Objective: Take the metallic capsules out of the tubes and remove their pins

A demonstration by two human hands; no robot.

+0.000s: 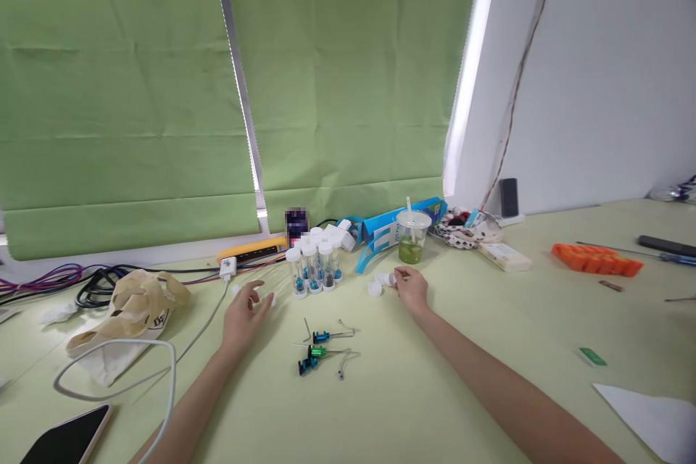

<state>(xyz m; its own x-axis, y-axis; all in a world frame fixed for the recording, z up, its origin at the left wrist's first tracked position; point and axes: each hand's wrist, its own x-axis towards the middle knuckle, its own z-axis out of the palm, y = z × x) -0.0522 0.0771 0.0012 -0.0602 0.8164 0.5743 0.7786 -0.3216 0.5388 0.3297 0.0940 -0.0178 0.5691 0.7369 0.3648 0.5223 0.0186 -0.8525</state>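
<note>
Left hand [243,317] half open, right hand [412,289] nearly closed at white caps [375,289]; I couldn't tell either's hold; tubes [326,272] stood bunched, probably for steadiness.

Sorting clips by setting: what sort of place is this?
Probably a desk or workbench by a window. Green blinds with bright gaps hang behind the pale tabletop, cables run along its back left, and capped clear tubes stand near small blue and green parts.
</note>
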